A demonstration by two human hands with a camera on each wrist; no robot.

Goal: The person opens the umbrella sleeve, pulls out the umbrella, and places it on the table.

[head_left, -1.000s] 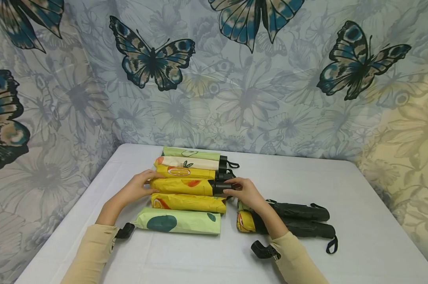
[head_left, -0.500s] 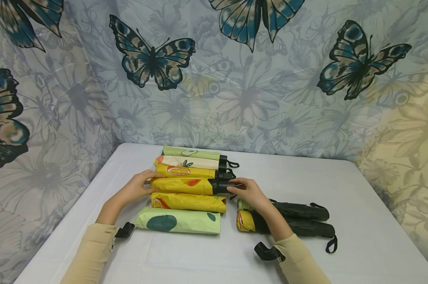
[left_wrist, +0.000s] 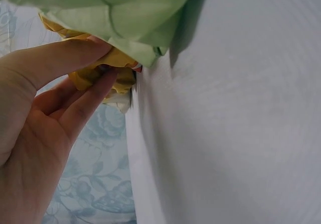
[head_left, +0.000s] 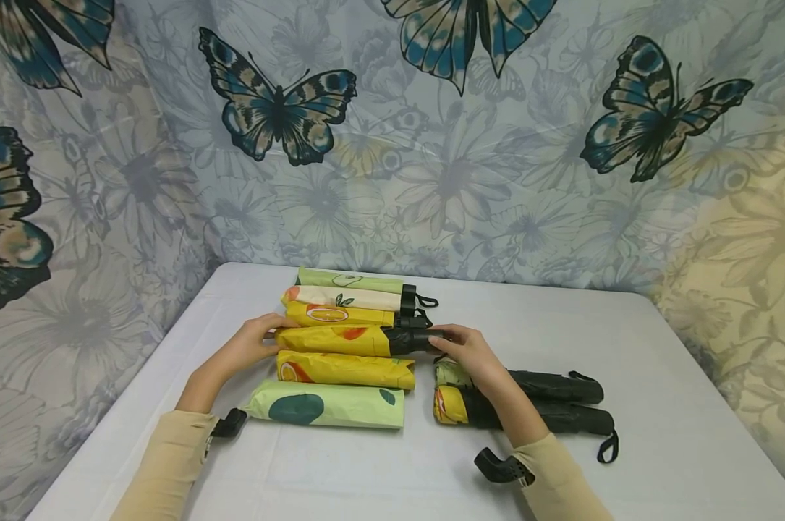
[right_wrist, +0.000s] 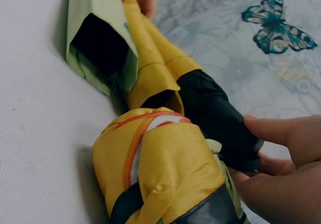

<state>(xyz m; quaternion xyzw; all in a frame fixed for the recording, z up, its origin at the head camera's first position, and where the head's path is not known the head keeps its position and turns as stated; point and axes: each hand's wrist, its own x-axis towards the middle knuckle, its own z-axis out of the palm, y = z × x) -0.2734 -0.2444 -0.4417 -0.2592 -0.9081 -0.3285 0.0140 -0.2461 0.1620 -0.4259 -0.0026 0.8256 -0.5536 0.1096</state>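
My left hand point(head_left: 252, 341) pinches the left end of a yellow umbrella sleeve point(head_left: 330, 340) between thumb and fingers; the left wrist view shows its crumpled yellow fabric point(left_wrist: 93, 76). Out of the sleeve's right end sticks a black folding umbrella point(head_left: 408, 340), partly inside. My right hand point(head_left: 472, 354) grips the umbrella's black end, with thumb on one side and fingers on the other in the right wrist view. Just in front lie a flat yellow sleeve point(head_left: 346, 370) and a light green sleeve point(head_left: 330, 405), whose dark open mouth point(right_wrist: 100, 45) shows in the right wrist view.
Behind the held umbrella lie three sleeved umbrellas: yellow point(head_left: 359, 316), cream point(head_left: 366, 298) and green point(head_left: 372, 281). Two bare black umbrellas point(head_left: 555, 387) point(head_left: 571, 420) lie under and beside my right forearm. A white cloth covers the table point(head_left: 340, 477); a butterfly-print curtain point(head_left: 457, 181) hangs behind.
My right hand has moved to the right, drawing the black umbrella further out of the yellow sleeve. My left hand has stayed at the sleeve's left end.
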